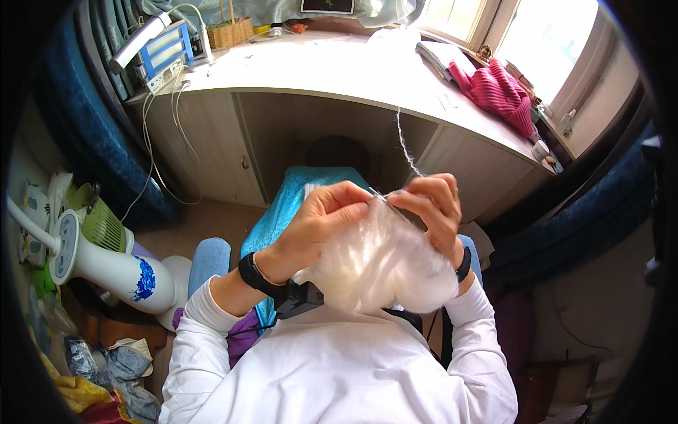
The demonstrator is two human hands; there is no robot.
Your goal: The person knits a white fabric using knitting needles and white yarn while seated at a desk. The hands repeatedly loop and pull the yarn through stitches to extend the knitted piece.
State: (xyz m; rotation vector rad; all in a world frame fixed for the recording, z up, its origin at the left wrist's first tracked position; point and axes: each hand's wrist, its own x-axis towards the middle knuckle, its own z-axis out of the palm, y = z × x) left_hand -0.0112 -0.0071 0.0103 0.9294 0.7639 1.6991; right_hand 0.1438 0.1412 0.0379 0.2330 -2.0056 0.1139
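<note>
A fluffy piece of white knitting [371, 259] hangs below both hands, in front of the chest. My left hand [333, 209] pinches its top edge between thumb and fingers, with a thin needle tip showing by the fingertips. My right hand [434, 204] is close by on the right, fingers curled at the same edge, also gripping the work. A strand of white yarn [403, 140] runs from the right hand up to the desk edge. Most of the needles is hidden by the fingers and the fluffy fabric.
The white desk [318, 63] spans the far side, with a lamp [140, 42], a power strip [165, 76], a wicker basket [230, 33] and a pink ribbed knit [495, 95] on it. Cables [151, 153] hang at left. A white stand with a blue floral pattern [122, 273] is left of me.
</note>
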